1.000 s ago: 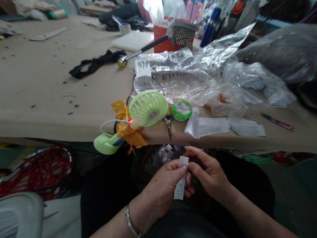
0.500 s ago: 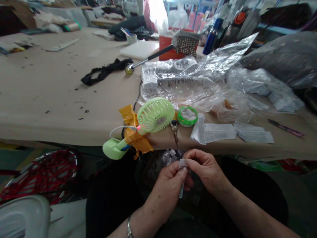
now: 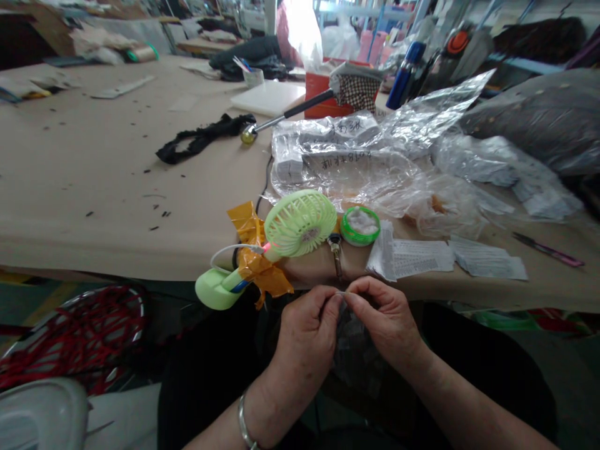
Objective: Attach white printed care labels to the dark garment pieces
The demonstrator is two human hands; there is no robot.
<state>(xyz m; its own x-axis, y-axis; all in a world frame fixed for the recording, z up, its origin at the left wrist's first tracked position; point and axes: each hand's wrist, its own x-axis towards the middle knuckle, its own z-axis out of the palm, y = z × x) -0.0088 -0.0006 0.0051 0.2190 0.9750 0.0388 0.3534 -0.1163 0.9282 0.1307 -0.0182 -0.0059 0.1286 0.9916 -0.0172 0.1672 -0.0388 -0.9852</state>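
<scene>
Just in front of the table edge, my left hand [image 3: 307, 331] and my right hand [image 3: 387, 319] meet fingertip to fingertip. Both are closed in a pinch on a small white label [image 3: 341, 293], of which only a thin edge shows; the fingers hide the rest. Close beyond them, a pointed tool [image 3: 336, 256] with a metal tip lies at the table edge. To its right sit a round green tub [image 3: 360, 226] of white fluffy material and printed white label strips [image 3: 422, 257]. Below my hands, pale scraps [image 3: 359, 350] show dimly.
A light green fan [image 3: 300, 223] is fixed to the table edge with orange tape [image 3: 253, 262]. Clear plastic bags [image 3: 347, 169] spread behind it. Pink-handled tweezers or snips [image 3: 548, 249] lie far right. A black cloth strip [image 3: 201, 139] and a metal-necked lamp [image 3: 290, 112] lie further back.
The label strip, plainly visible between my hands before, is now mostly hidden by my fingers. My left hand has turned and moved slightly up and left. The view has shifted a little.
</scene>
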